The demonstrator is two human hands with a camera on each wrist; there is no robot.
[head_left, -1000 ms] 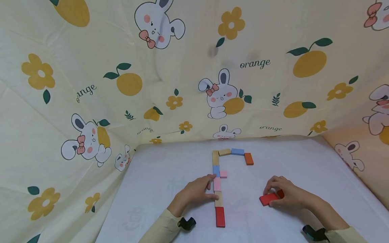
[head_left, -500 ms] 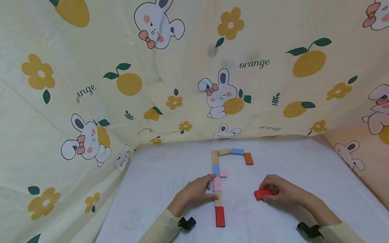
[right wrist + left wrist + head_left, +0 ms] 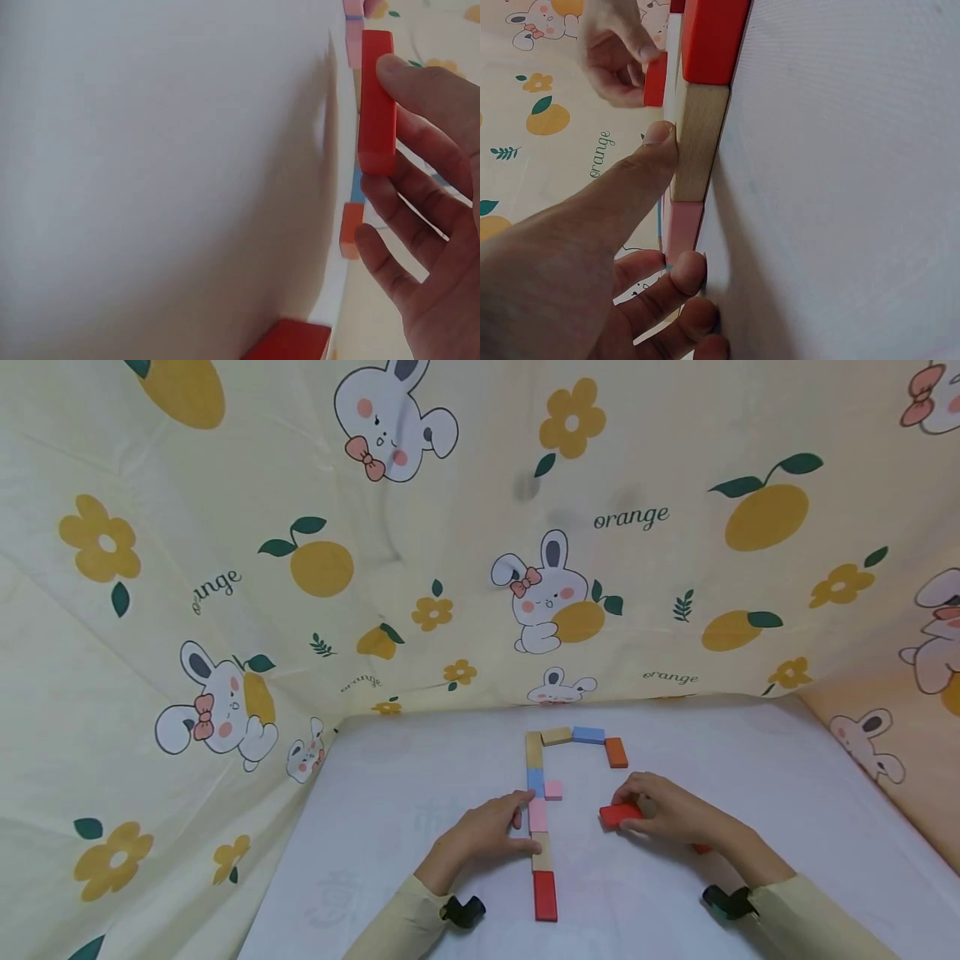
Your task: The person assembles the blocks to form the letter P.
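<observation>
My right hand (image 3: pixel 667 806) pinches a red block (image 3: pixel 619 817) between thumb and fingers, right of the row and raised off the table in the right wrist view. My left hand (image 3: pixel 480 833) rests along a row of blocks laid end to end. Its thumb touches a plain wooden block (image 3: pixel 542 858); its index fingertip is at a blue block (image 3: pixel 535 777). Between these two lies a pink block (image 3: pixel 537 816). A red block (image 3: pixel 545 896) forms the near end of the row. Beside the blue block sits a small pink block (image 3: pixel 553 790).
The row's far end continues with wooden blocks (image 3: pixel 534 749), then turns right to a blue block (image 3: pixel 588 735) and an orange block (image 3: pixel 617 752). Another red block (image 3: pixel 292 343) lies on the white table (image 3: pixel 390 777), partly behind the right forearm. A printed cloth (image 3: pixel 450 527) hangs behind.
My right hand has moved left and away from me with its red block, leaving the other red block behind on the table. The left hand stays still.
</observation>
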